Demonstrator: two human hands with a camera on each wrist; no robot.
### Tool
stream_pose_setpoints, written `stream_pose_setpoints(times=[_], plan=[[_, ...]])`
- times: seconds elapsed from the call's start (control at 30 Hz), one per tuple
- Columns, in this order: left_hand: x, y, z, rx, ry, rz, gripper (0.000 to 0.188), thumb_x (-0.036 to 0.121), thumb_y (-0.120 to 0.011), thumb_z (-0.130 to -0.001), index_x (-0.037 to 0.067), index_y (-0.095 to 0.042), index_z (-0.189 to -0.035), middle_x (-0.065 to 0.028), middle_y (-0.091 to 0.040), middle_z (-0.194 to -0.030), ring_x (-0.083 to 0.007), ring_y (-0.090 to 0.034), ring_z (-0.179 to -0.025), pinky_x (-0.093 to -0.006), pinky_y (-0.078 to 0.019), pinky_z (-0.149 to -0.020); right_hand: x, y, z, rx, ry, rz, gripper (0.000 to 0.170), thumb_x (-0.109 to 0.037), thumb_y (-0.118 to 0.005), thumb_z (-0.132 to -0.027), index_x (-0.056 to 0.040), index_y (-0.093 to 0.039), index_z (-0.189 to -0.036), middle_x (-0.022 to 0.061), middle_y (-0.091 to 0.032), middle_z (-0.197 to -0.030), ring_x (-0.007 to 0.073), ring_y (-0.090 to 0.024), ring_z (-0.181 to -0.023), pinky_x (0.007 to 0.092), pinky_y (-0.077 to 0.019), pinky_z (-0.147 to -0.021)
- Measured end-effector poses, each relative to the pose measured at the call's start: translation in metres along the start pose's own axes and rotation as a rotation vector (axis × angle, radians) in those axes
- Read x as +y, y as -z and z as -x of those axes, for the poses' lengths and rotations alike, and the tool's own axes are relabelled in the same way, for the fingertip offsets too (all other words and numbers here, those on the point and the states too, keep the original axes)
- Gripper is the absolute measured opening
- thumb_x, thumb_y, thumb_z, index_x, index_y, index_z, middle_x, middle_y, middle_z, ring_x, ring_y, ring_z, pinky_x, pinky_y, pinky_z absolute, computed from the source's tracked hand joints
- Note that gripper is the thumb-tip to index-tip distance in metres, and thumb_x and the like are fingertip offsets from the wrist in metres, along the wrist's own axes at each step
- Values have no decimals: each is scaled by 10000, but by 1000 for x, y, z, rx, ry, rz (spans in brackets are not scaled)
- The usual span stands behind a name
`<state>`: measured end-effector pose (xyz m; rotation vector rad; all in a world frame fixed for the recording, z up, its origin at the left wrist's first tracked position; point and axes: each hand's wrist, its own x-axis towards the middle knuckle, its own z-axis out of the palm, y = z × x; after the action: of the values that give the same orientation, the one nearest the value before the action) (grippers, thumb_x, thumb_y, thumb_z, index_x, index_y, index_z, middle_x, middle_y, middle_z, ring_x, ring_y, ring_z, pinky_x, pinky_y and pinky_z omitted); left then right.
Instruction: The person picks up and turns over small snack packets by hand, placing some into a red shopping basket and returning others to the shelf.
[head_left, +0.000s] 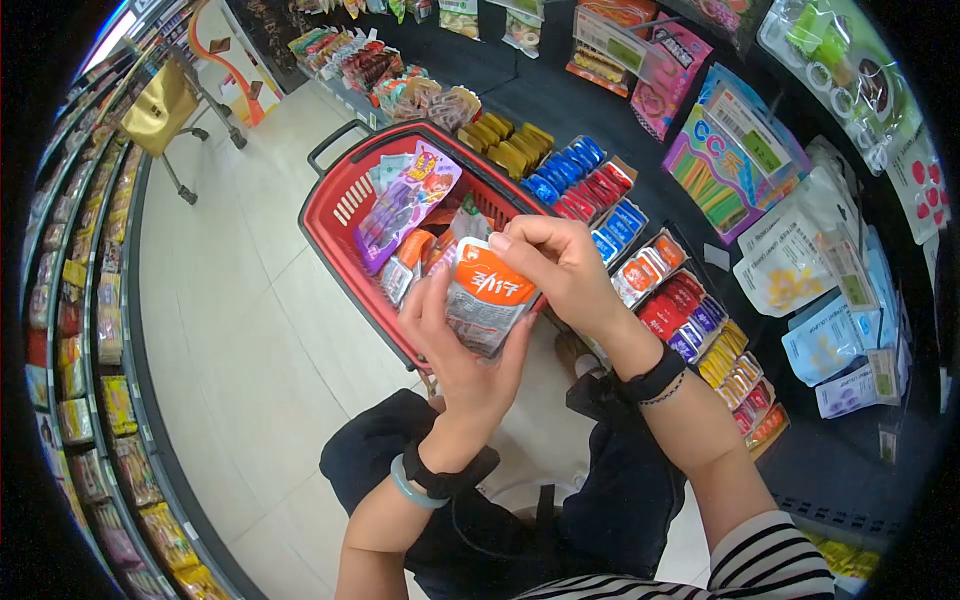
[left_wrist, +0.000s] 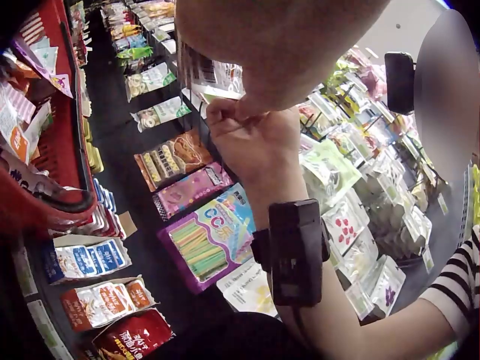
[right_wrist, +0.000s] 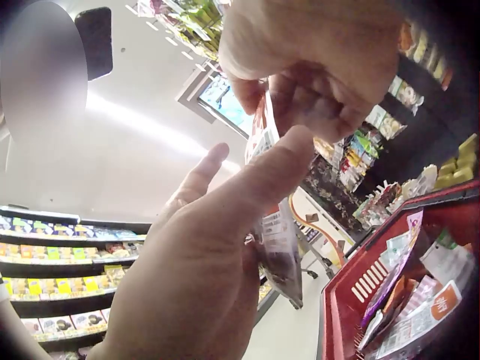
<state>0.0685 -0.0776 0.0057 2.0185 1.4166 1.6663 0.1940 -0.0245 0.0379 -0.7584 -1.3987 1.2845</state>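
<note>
A snack packet (head_left: pixel 485 300) with an orange top and a grey printed lower part is held upright above the red shopping basket (head_left: pixel 322 215). My left hand (head_left: pixel 462 385) grips its lower part, fingers on one side and thumb on the other. At the top corner, my right hand (head_left: pixel 565 265) pinches the edge between thumb and curled fingers. The right wrist view shows the packet (right_wrist: pixel 276 225) edge-on between both hands. Inside the basket lie a purple bag (head_left: pixel 412 205) and several other packets, partly hidden behind the held one.
Boxes of small snack packets (head_left: pixel 640 275) line the shelf to the right of the basket. Hanging bags, including a colourful candy-stick bag (head_left: pixel 735 150), fill the dark rack. Across the tiled floor (head_left: pixel 250 380) stands a curved shelf (head_left: pixel 115 400), with a gold bag (head_left: pixel 160 108) on a wheeled frame farther back.
</note>
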Motion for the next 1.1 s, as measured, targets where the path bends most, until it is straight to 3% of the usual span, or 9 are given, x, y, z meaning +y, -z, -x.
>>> stream_pose_setpoints(times=[0.43, 0.53, 0.6, 0.63, 0.67, 0.73, 0.83, 0.9, 1.1], plan=[[12, -12, 2, 10, 10, 86, 847, 83, -772, -595, 12, -279, -1280, -185, -308, -1190, -303, -334, -1125, -393, -306, -918, -4, 23, 9, 38, 2, -14, 341, -264, -395, -920, 19, -574, -857, 19, -581, -795, 61, -519, -745, 225, -415, -660], [15, -13, -1, -101, 160, 382, 722, 76, -720, -678, 8, -308, -1267, -162, -377, -1172, -248, -415, -1076, -358, -345, -884, -3, 27, 8, 82, 136, 69, 253, -192, -418, -881, 13, -560, -926, 28, -591, -853, 88, -536, -781, 239, -432, -714], [9, -14, -5, -511, 783, 925, 498, 151, -598, -813, 12, -375, -1237, -116, -474, -1130, -200, -500, -990, -318, -384, -849, -3, 36, 10, 126, 246, 111, 213, -143, -441, -854, 6, -552, -959, 31, -594, -870, 102, -544, -790, 248, -439, -741], [9, -20, -6, -481, 971, 1112, 379, 257, -463, -897, 30, -439, -1201, -73, -540, -1086, -183, -544, -927, -295, -406, -819, -3, 45, 15, 12, 117, 142, 207, -150, -477, -852, 2, -553, -971, 29, -590, -872, 110, -549, -814, 252, -434, -770], [9, -25, -7, -493, 974, 1123, 379, 257, -463, -897, 30, -439, -1201, -73, -540, -1086, -183, -544, -927, -295, -406, -819, -3, 55, 19, -99, -15, 172, 208, -157, -513, -850, -3, -554, -984, 28, -587, -874, 119, -554, -838, 255, -429, -799], [4, -30, -7, -638, 1357, 1362, 466, 363, -428, -893, 24, -417, -1212, -98, -538, -1110, -207, -562, -937, -288, -447, -778, 1, 82, 23, -158, -119, 292, 159, -77, -563, -816, -23, -558, -965, 27, -589, -882, 103, -557, -839, 249, -445, -760], [-17, -61, 16, -607, 1391, 1280, 473, 340, -428, -897, 32, -375, -1252, -106, -484, -1198, -226, -483, -1070, -355, -380, -909, 24, 122, 31, 6, -193, 362, 106, -15, -568, -775, 6, -560, -879, 30, -598, -798, 87, -559, -737, 240, -467, -652], [-16, -81, 27, -409, 1464, 1090, 460, 297, -446, -891, 36, -361, -1259, -120, -421, -1262, -249, -351, -1199, -407, -271, -1011, 40, 158, 42, 208, -266, 744, 119, -80, -581, -753, -39, -587, -865, 96, -624, -781, 206, -606, -739, 319, -478, -672], [-18, -154, 61, -421, 1555, 1135, 380, 258, -448, -889, 15, -409, -1178, -116, -421, -1221, -254, -361, -1170, -376, -292, -990, 76, 210, 66, 453, -639, 1189, 147, -109, -547, -720, -124, -627, -842, 147, -630, -849, 320, -598, -840, 411, -471, -738]])
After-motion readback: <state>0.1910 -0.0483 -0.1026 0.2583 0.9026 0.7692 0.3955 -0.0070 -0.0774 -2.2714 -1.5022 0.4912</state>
